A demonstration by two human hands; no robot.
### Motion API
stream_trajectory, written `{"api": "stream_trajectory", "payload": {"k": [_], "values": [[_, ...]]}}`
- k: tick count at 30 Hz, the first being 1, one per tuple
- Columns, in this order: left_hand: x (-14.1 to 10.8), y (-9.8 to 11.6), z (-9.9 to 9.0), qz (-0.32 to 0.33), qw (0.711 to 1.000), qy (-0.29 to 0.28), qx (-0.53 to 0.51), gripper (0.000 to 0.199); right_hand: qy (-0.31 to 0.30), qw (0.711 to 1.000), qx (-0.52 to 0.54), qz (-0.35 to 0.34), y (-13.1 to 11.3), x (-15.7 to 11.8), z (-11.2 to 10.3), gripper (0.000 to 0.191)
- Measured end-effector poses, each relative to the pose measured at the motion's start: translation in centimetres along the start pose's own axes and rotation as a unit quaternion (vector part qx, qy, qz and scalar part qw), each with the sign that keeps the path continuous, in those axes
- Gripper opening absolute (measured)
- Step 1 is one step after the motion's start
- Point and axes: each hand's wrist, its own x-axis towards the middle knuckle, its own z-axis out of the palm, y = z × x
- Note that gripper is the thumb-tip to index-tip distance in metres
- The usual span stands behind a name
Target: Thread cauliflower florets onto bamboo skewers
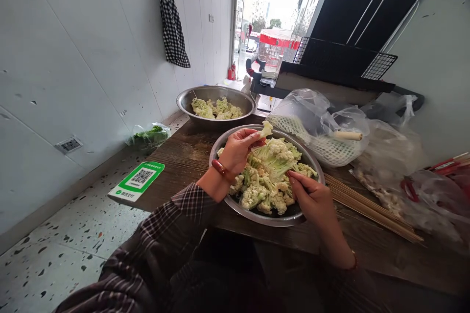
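Observation:
My left hand (237,150), a red bangle on its wrist, is closed with a small pale cauliflower floret (266,130) pinched between thumb and fingers. Lower and to the right, my right hand (312,194) is closed at the end of a larger bunch of cauliflower (276,157). Whether a stick runs through that bunch I cannot make out. Both hands are over a wide metal bowl (240,211) that holds many cauliflower florets (257,194).
Behind stands a second metal bowl (180,102) of cauliflower. Thin wooden skewers (370,208) lie on the dark wooden table (187,156), right of the near bowl. Plastic bags (323,122) crowd the back right. A green QR-code card (137,181) sits at the left table edge.

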Motion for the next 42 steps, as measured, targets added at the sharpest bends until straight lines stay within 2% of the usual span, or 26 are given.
{"api": "stream_trajectory", "payload": {"k": [18, 24, 29, 36, 42], "values": [[-0.29, 0.02, 0.28, 0.039, 0.998, -0.023, 0.051, 0.026, 0.018, 1.0, 0.006, 0.01, -0.27, 0.01, 0.19, 0.038], [-0.28, -0.14, 0.35, 0.088, 0.989, 0.009, 0.116, 0.026, 0.032, 0.999, -0.016, 0.007, -0.25, -0.15, 0.15, 0.038], [-0.36, -0.06, 0.29, 0.059, 0.994, 0.005, 0.094, 0.024, 0.033, 0.999, -0.013, 0.011, 0.05, -0.21, 0.17, 0.038], [-0.25, -0.1, 0.16, 0.06, 0.992, 0.015, 0.113, 0.02, 0.038, 0.999, 0.0, 0.011, -0.14, -0.13, 0.28, 0.033], [-0.29, 0.15, -0.14, -0.003, 0.996, -0.026, 0.084, 0.024, 0.037, 0.999, 0.003, -0.002, -0.33, -0.22, 0.23, 0.031]]}}
